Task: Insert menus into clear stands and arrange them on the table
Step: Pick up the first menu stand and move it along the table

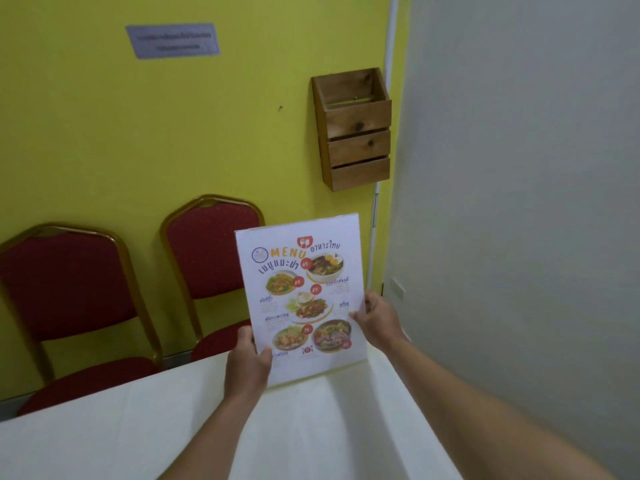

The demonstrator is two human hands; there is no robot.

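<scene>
The left hand [247, 362] pinches the lower left edge of the printed white menu sheet in its clear plastic stand [301, 296], with the thumb lying on the front face and the other fingers hidden behind. The right hand [375, 322] grips the right edge a little higher, fingers curled around the side and the thumb on the front. Both hands are closed on the same piece. It stands upright at the far edge of the table with the white cloth [173, 427], close to the right corner, and it leans a little to the left. I cannot tell if its base already touches the cloth or is just above it.

I judge the stand to be light and stiff, a flat rigid panel with smooth, glossy faces that can slip under dry fingers and can also scratch. Holding it by the two side edges, low down, seems the safest way, because the centre of the face then stays clean and the panel does not twist.

The cloth looks soft and matte, with a fold running toward the corner. Behind the table stand two red padded chairs with gold metal frames [138, 289], against a yellow-green wall. A rough wooden slatted wall box [356, 133] hangs above, empty as far as I see.
</scene>
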